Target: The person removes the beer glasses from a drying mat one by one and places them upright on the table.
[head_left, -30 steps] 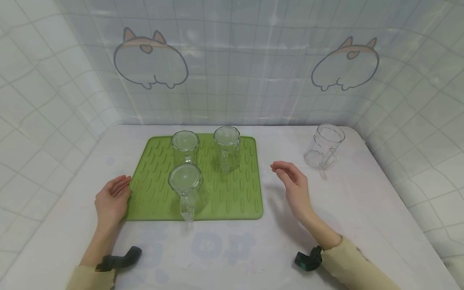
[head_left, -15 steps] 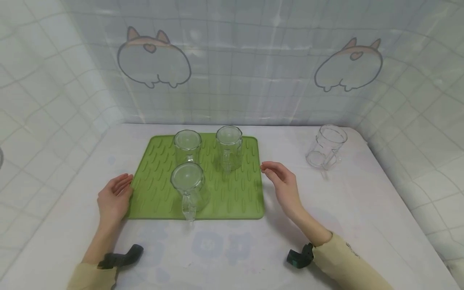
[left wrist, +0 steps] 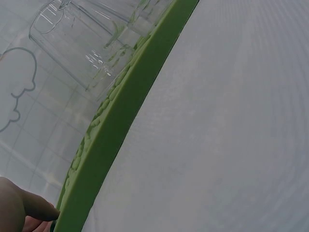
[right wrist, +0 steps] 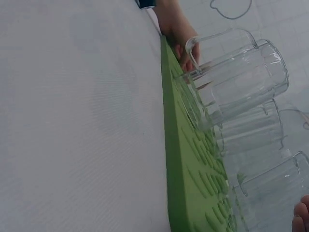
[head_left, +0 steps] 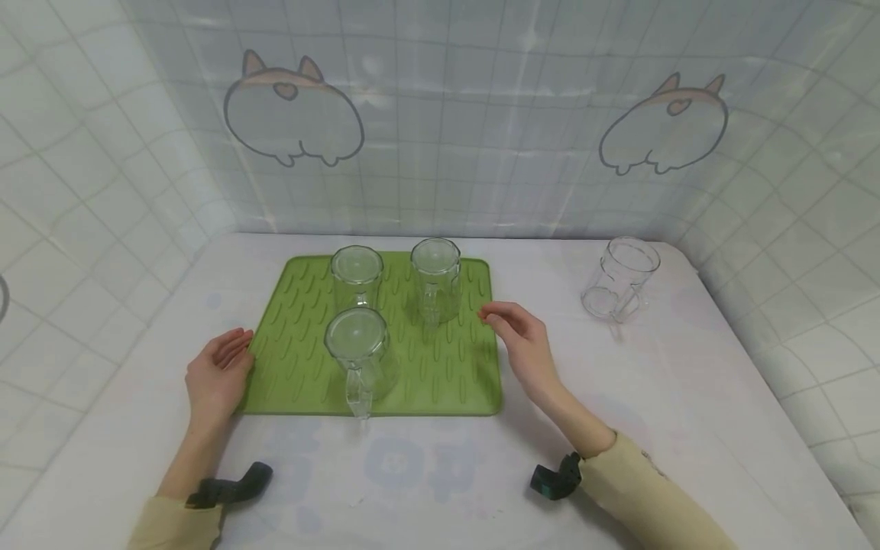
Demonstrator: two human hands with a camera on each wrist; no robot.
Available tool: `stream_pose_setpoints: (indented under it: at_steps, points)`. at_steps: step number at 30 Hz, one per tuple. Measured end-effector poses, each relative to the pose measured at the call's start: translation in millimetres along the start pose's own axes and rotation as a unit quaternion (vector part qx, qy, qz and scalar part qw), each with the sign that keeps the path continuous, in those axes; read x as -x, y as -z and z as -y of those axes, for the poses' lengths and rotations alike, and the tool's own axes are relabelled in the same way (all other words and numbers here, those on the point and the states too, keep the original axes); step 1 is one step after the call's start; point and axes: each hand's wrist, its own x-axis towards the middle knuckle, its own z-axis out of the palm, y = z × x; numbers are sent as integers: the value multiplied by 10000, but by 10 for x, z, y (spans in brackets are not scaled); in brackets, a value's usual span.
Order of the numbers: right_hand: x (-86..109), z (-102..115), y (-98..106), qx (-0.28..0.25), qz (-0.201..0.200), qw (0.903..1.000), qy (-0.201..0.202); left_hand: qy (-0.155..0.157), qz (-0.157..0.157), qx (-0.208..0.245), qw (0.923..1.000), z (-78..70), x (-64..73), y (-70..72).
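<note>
A green ribbed mat (head_left: pixel 296 382) lies on the white table. Three clear glass mugs stand on it, seemingly bottom up: a front mug (head_left: pixel 357 340), a back left mug (head_left: pixel 356 269) and a back right mug (head_left: pixel 436 263). At the mat's left edge is my left hand (head_left: pixel 216 374); its thumb (left wrist: pixel 41 207) touches that edge in the left wrist view. My right hand (head_left: pixel 528 347) hovers at the right edge, fingers loosely bent, fingertips just over the mat. Nothing shows in its grasp; only some fingertips (right wrist: pixel 300 217) appear in the right wrist view.
To the right at the back, a fourth clear glass mug (head_left: pixel 622 279) stands off the mat, apparently rim up. Behind the table (head_left: pixel 412 489) rises a grid-patterned curtain (head_left: pixel 474 153) with animal drawings; similar sheets line both sides.
My right hand has moved left, from above the table to over the mat's right edge. The left hand and all the mugs stay in place; the view has shifted slightly.
</note>
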Motion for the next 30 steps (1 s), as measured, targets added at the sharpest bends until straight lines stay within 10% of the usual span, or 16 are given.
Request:
stream_pose_setpoints:
  at_steps: [30]
  points:
    - [-161, -49, -417, 231, 463, 9987, 24, -66, -11, 186, 9998, 31, -15, -11]
